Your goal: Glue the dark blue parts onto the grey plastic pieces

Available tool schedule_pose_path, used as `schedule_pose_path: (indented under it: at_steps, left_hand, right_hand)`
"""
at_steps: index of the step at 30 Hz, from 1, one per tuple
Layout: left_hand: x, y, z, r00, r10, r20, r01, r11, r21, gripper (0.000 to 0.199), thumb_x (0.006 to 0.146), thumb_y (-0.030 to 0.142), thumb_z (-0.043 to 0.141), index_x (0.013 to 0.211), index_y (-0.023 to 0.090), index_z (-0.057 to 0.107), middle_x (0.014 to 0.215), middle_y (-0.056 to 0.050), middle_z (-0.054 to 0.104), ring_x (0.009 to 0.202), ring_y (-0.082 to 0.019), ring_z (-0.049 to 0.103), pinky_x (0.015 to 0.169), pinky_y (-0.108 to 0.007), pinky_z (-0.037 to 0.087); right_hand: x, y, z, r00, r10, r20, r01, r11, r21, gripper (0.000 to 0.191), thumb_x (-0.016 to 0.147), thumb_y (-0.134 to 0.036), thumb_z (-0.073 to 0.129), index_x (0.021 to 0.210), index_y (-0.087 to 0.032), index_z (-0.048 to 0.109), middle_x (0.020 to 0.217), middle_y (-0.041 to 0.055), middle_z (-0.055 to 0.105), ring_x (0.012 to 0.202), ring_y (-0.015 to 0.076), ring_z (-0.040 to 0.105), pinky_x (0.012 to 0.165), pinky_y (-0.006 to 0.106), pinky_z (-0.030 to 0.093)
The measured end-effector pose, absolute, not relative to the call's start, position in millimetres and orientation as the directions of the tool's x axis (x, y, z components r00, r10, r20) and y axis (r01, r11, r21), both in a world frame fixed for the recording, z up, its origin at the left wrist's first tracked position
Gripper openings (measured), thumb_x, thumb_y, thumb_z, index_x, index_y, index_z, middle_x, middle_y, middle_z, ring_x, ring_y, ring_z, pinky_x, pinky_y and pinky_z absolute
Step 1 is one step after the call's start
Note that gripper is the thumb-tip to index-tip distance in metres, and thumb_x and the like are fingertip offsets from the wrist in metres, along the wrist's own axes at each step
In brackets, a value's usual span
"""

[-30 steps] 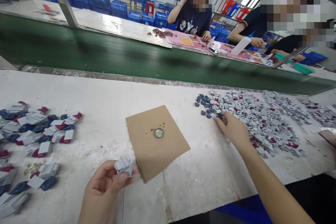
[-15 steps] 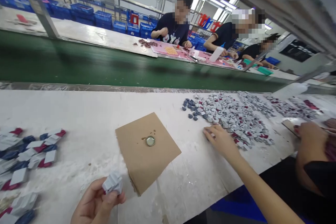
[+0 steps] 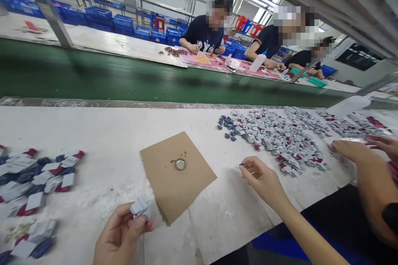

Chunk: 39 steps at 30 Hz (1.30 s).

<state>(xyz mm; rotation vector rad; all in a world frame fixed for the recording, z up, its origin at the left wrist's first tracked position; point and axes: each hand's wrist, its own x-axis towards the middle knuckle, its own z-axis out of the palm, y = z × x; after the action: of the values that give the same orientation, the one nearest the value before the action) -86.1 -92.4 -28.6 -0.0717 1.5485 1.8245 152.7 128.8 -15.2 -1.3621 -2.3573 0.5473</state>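
My left hand [image 3: 122,234] pinches a pale grey, ridged molded piece [image 3: 141,207] between thumb and fingers, low in the view. My right hand [image 3: 264,180] is raised beside the big pile, its thumb and fingertips closed on a small dark piece [image 3: 243,165]. Between the hands lies a square of brown cardboard [image 3: 189,188]. On it sits a crimped metal bottle cap [image 3: 180,164] with a few brown crumbs around it. A wide pile of small grey and dark red pieces [image 3: 273,130] spreads beyond my right hand, with dark blue pieces [image 3: 226,124] at its left edge.
Grey, blue and dark red pieces [image 3: 37,174] lie in a group at left. A co-worker's hands [image 3: 353,149] work at the right. A white bottle [image 3: 350,105] lies behind the pile. Past the green belt [image 3: 102,76], several people sit at another table.
My right hand has drawn back from the pile's edge, and a small dark piece now shows at its fingertips. My left hand still holds the grey piece. The co-worker's hands at right have shifted.
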Motion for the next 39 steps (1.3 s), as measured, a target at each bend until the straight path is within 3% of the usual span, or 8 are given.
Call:
schedule_pose_path:
  at_steps: [3, 7, 15, 20, 23, 28, 33, 39]
  left_hand:
    - [-79.9, -89.2, -17.9, -0.744, 0.497, -0.447, -0.521, -0.012, 0.853, 0.038, 0.044, 0.045, 0.084, 0.065, 0.020, 0.066, 0.057, 0.004, 0.062, 0.051, -0.011, 0.058, 0.052, -0.017, 0.052]
    - [-74.7, -88.1, -13.5, -0.762, 0.503, -0.408, -0.503, -0.062, 0.862, 0.033, 0.050, 0.044, 0.082, 0.067, 0.021, 0.066, 0.056, 0.004, 0.061, 0.052, -0.009, 0.056, 0.053, -0.015, 0.050]
    - [-83.7, -93.5, -25.6, -0.664, 0.619, -0.419, -0.550, -0.026, 0.834, 0.028, 0.057, 0.041, 0.079, 0.071, 0.020, 0.066, 0.057, 0.002, 0.063, 0.053, -0.010, 0.057, 0.054, -0.018, 0.048]
    - [-78.2, -89.7, -15.6, -0.692, 0.571, -0.442, -0.575, -0.066, 0.816, 0.027, 0.055, 0.039, 0.080, 0.068, 0.019, 0.066, 0.056, 0.003, 0.061, 0.051, -0.009, 0.056, 0.053, -0.017, 0.046]
    - [-74.5, -87.1, -9.4, -0.719, 0.525, -0.456, -0.584, -0.100, 0.805, 0.027, 0.054, 0.037, 0.081, 0.067, 0.019, 0.066, 0.055, 0.004, 0.060, 0.050, -0.009, 0.055, 0.053, -0.017, 0.045]
    - [-74.3, -85.9, -8.2, -0.714, 0.526, -0.462, -0.594, -0.107, 0.797, 0.028, 0.052, 0.037, 0.081, 0.066, 0.019, 0.066, 0.055, 0.004, 0.058, 0.049, -0.008, 0.054, 0.052, -0.017, 0.044]
    - [-74.6, -86.7, -8.7, -0.712, 0.526, -0.466, -0.590, -0.088, 0.803, 0.029, 0.054, 0.041, 0.080, 0.068, 0.020, 0.066, 0.055, 0.005, 0.059, 0.051, -0.008, 0.054, 0.053, -0.016, 0.045]
    - [-74.6, -87.0, -7.7, -0.709, 0.523, -0.472, -0.592, -0.079, 0.802, 0.030, 0.053, 0.041, 0.081, 0.068, 0.019, 0.065, 0.055, 0.004, 0.059, 0.051, -0.008, 0.054, 0.054, -0.016, 0.046]
  right_hand:
    - [113.7, 109.6, -2.0, -0.566, 0.822, -0.068, 0.506, 0.282, -0.815, 0.025, 0.085, -0.041, 0.048, 0.097, -0.019, 0.053, 0.078, 0.0055, 0.062, 0.066, 0.0159, 0.062, 0.048, 0.025, 0.050]
    - [74.0, 89.0, 8.9, -0.723, 0.660, -0.204, 0.314, 0.050, -0.948, 0.029, 0.083, -0.038, 0.052, 0.106, -0.021, 0.058, 0.092, 0.0075, 0.062, 0.080, 0.0181, 0.062, 0.054, 0.027, 0.053]
    - [54.7, 76.8, 10.6, -0.682, 0.692, -0.234, 0.395, 0.080, -0.915, 0.030, 0.089, -0.030, 0.038, 0.114, -0.023, 0.052, 0.062, -0.0049, 0.039, 0.048, 0.0073, 0.035, 0.045, 0.022, 0.035]
    - [50.8, 81.1, 10.8, -0.679, 0.717, -0.160, 0.390, 0.168, -0.905, 0.014, 0.085, -0.033, 0.050, 0.088, -0.020, 0.055, 0.063, -0.0028, 0.046, 0.052, 0.0084, 0.042, 0.045, 0.021, 0.038]
    - [47.2, 84.0, 12.6, -0.730, 0.666, -0.154, 0.371, 0.197, -0.907, 0.020, 0.083, -0.037, 0.052, 0.091, -0.021, 0.061, 0.070, 0.0018, 0.056, 0.059, 0.0117, 0.053, 0.049, 0.024, 0.049]
    - [41.1, 83.9, 11.3, -0.707, 0.689, -0.159, 0.304, 0.093, -0.948, 0.023, 0.083, -0.041, 0.053, 0.093, -0.021, 0.058, 0.081, 0.0053, 0.064, 0.076, 0.0180, 0.065, 0.058, 0.031, 0.059]
    - [38.2, 83.3, 11.5, -0.699, 0.708, -0.100, 0.094, -0.049, -0.994, 0.016, 0.087, -0.039, 0.050, 0.091, -0.024, 0.052, 0.098, 0.0032, 0.060, 0.098, 0.0193, 0.063, 0.068, 0.029, 0.058]
    - [39.0, 85.4, 12.2, -0.660, 0.732, -0.169, 0.194, -0.052, -0.980, 0.023, 0.085, -0.044, 0.049, 0.084, -0.021, 0.052, 0.076, 0.0015, 0.060, 0.051, 0.0098, 0.057, 0.044, 0.023, 0.051]
